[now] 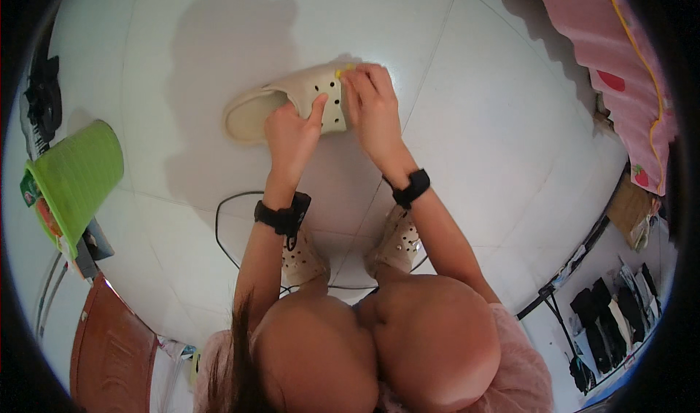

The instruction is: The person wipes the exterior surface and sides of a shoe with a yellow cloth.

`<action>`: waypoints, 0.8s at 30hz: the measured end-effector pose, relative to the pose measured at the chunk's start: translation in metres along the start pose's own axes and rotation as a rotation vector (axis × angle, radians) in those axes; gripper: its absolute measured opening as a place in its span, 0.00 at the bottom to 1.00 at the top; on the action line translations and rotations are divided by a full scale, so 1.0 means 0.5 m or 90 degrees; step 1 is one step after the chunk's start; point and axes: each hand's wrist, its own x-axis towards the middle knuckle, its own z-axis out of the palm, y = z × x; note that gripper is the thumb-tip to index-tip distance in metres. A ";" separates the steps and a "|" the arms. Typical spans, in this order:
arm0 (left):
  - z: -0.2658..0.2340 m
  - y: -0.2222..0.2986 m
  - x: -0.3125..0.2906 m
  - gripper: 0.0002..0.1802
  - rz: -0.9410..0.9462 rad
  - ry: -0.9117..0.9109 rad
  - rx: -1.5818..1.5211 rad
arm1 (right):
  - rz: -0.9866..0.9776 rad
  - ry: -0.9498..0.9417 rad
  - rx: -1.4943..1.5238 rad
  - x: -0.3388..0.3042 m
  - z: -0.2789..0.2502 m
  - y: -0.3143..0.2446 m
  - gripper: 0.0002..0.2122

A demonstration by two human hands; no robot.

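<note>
Two hands on one cream foam clog with holes, upper centre of frame, lying on white tiled floor. Left hand clasps its upper; right hand pinches a small yellow charm at the toe. Likely light, flexible, slightly slick; best held by the sides.

A white tiled floor fills most of the view. A green plastic bin lies tilted at the left edge, with a brown wooden chair below it. A thin black cable loops across the tiles. A pink bedspread (strawberry-patterned, yellow-trimmed) hangs at the upper right. Dark shoes sit on a black rack at the lower right.
</note>
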 end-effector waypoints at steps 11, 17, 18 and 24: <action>0.008 -0.013 0.010 0.31 0.024 0.001 0.068 | -0.002 -0.012 -0.011 0.005 -0.003 -0.010 0.08; -0.008 -0.005 0.011 0.31 0.043 -0.033 0.093 | 0.017 -0.015 -0.008 -0.068 -0.003 0.006 0.06; -0.003 -0.010 0.010 0.31 0.045 -0.034 0.091 | 0.055 -0.018 0.008 -0.054 -0.010 0.003 0.06; 0.009 -0.012 0.014 0.30 0.049 0.017 -0.026 | 0.139 0.029 0.072 -0.068 -0.018 -0.001 0.05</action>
